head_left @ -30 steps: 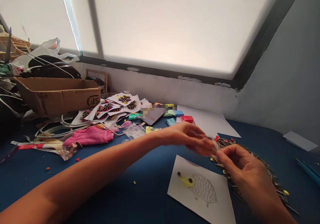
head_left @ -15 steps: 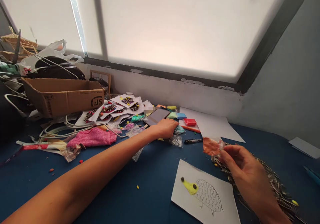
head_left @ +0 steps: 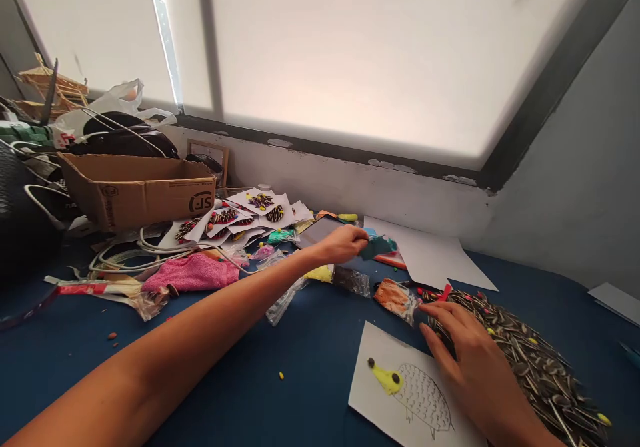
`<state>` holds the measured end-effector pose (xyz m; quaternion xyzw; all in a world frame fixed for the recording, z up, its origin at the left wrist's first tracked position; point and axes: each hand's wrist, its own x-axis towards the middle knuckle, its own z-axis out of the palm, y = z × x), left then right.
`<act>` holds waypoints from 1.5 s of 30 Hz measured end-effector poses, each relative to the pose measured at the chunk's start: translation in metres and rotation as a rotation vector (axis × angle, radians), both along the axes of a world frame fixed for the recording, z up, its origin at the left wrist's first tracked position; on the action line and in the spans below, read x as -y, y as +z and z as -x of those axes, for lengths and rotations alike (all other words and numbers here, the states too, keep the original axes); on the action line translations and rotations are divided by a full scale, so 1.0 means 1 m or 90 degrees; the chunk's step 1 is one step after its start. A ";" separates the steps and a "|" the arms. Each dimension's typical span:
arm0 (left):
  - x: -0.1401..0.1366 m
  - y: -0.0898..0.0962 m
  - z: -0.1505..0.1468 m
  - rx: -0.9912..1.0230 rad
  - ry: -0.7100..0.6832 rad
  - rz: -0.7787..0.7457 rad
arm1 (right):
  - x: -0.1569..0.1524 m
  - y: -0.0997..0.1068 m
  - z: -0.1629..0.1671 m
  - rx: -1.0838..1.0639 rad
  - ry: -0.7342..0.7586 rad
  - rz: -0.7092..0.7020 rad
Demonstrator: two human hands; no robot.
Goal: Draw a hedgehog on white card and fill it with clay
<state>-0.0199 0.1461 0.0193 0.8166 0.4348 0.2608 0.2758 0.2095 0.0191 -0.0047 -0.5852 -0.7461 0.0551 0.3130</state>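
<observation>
My left hand (head_left: 341, 242) reaches far across the blue table and pinches a small teal clay packet (head_left: 379, 246), lifting it just above the surface. Flat on the table lies my right hand (head_left: 463, 354), fingers spread, empty, between the hedgehog drawing (head_left: 415, 394) and a heap of sunflower seeds (head_left: 530, 360). An orange clay bag (head_left: 397, 296) rests just left of my right fingertips. The drawing carries a yellow clay head with black dots.
Finished hedgehog cards (head_left: 250, 210) fan out at the back, beside a cardboard box (head_left: 137, 190). A pink cloth (head_left: 193, 274), white cables, clear plastic bags (head_left: 350, 279) and a white sheet (head_left: 430, 254) lie around. A window fills the wall behind.
My right hand lowered the orange bag onto the table and let go, settling flat. My left hand left the orange bag, reached back to the clay packets and lifted a teal one.
</observation>
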 end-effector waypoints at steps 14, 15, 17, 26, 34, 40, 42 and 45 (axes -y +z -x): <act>0.053 0.027 -0.025 0.182 -0.347 0.326 | 0.024 0.039 0.009 -0.367 0.022 0.264; 0.055 0.026 -0.025 0.176 -0.361 0.333 | 0.025 0.039 0.010 -0.384 0.023 0.274; 0.055 0.024 -0.026 0.156 -0.378 0.345 | 0.027 0.038 0.009 -0.411 0.024 0.287; 0.055 0.020 -0.029 0.183 -0.353 0.273 | 0.023 0.028 -0.005 -0.426 0.059 0.312; 0.060 0.023 -0.030 0.159 -0.308 0.247 | 0.023 0.029 -0.008 -0.387 0.037 0.320; 0.060 0.023 -0.031 0.148 -0.296 0.211 | 0.027 0.037 0.000 -0.370 0.041 0.306; 0.061 0.023 -0.032 0.140 -0.290 0.204 | 0.027 0.038 0.002 -0.384 0.037 0.308; 0.063 0.024 -0.033 0.148 -0.297 0.201 | 0.027 0.039 0.004 -0.395 0.027 0.295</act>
